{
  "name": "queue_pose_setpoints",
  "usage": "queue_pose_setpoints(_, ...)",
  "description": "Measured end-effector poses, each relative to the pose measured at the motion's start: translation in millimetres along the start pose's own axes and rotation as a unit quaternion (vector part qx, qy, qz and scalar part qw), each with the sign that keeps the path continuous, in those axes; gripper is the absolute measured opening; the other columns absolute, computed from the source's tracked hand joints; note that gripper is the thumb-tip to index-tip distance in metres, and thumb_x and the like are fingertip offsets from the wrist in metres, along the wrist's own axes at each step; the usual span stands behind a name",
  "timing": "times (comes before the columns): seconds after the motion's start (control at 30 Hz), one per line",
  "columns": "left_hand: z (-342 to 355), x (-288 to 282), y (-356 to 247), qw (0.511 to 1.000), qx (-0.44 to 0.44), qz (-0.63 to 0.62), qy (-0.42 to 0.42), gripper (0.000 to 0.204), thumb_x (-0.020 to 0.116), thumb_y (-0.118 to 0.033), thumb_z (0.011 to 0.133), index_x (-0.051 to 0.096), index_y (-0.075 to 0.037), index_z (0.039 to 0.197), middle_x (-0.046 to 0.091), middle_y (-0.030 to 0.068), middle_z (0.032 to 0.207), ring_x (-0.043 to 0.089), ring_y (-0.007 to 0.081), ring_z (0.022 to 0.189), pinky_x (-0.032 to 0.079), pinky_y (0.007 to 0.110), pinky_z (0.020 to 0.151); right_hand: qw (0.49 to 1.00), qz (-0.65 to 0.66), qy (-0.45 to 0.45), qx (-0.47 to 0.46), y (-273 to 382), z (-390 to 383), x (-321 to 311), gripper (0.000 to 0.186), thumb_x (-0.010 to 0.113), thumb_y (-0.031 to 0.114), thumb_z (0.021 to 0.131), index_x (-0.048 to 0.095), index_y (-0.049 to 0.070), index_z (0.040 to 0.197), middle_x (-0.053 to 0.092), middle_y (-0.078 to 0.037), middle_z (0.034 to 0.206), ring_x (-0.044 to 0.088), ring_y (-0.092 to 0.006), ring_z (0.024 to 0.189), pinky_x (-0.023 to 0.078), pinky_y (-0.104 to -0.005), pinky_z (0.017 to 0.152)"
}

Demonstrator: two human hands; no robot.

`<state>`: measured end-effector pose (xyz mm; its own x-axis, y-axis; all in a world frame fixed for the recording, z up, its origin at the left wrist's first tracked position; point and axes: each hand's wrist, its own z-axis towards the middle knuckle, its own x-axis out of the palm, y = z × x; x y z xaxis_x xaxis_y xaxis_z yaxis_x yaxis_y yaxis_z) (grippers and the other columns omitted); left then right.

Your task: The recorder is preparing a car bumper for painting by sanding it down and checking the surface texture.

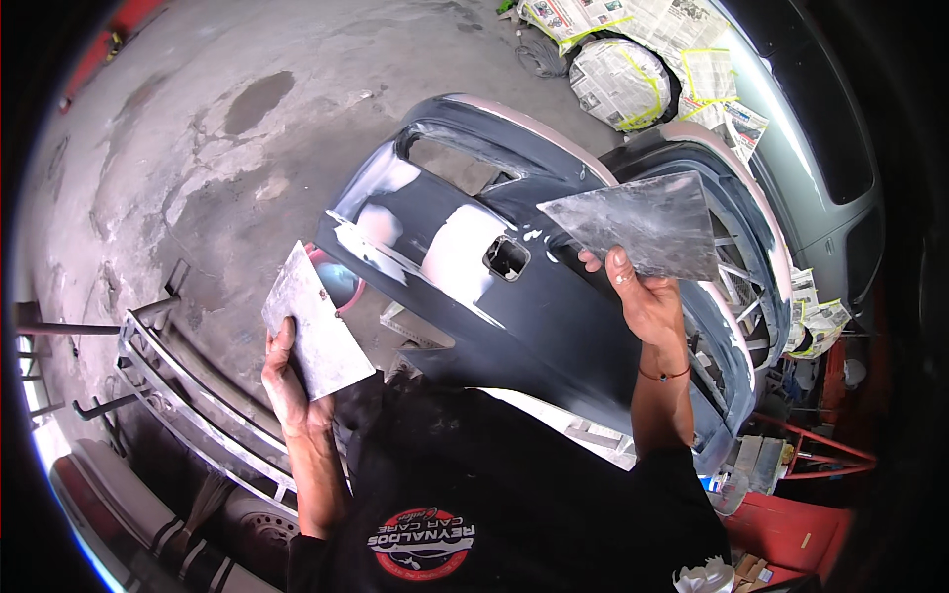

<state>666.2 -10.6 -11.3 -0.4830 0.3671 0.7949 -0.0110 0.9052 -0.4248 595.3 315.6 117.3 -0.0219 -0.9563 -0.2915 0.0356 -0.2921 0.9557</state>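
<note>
My left hand [287, 385] is closed on a flat pale plate [314, 331], smeared with white, held up left of the car bumper. In my right hand [647, 301] is a flat grey metal plate [647, 219], pinched near its lower edge with the thumb on its face. This plate is raised over the right part of the dark grey bumper [554, 331] and hides some of it. A broad white filler patch [457, 252] covers the bumper around a small square opening [508, 258]. Whitish smears also mark its left end.
A pink basin [342, 281] sits on the concrete floor [217, 188], partly behind the left plate. A metal rack [198, 400] stands at the left. Beyond the bumper is a car [825, 188] with newspaper masking [621, 87]. Red equipment [791, 529] lies at the lower right.
</note>
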Motion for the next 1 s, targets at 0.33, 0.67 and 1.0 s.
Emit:
queue_pose_setpoints(0.33,-13.8,-39.7,-15.7,0.972,-0.193,-0.132,-0.029,0.027,0.051,-0.010,0.093,0.056,0.009,0.110,0.064,0.0236,0.108,0.066,0.0308,0.094,0.054,0.043,0.088,0.892,-0.105,0.279,-0.340,-32.5,-43.4,154.7,0.047,0.057,0.030,0.091,0.055,0.007,0.131,0.056,-0.014,0.130,0.046,-0.0327,0.124,0.035,-0.0428,0.105)
queue_pose_setpoints(0.67,-5.7,-125.3,-221.8,0.981,0.187,0.039,-0.027,0.028,0.048,-0.011,0.096,0.056,0.008,0.116,0.066,0.0165,0.108,0.067,0.0215,0.092,0.058,0.028,0.079,0.953,-0.063,0.276,-0.103,-71.7,-105.8,248.1,0.024,0.056,0.013,0.093,0.062,0.002,0.113,0.066,-0.014,0.095,0.062,-0.0301,0.083,0.048,-0.0370,0.069)
queue_pose_setpoints(1.0,21.7,-118.9,-179.5,0.998,-0.011,-0.011,-0.067,0.027,0.056,-0.013,0.088,0.060,0.003,0.110,0.066,0.0120,0.106,0.065,0.0226,0.096,0.050,0.033,0.090,0.975,-0.123,0.165,0.089,-88.8,-147.0,257.8,0.034,0.054,0.028,0.095,0.060,-0.004,0.104,0.064,-0.023,0.077,0.065,-0.0370,0.077,0.047,-0.0436,0.070)
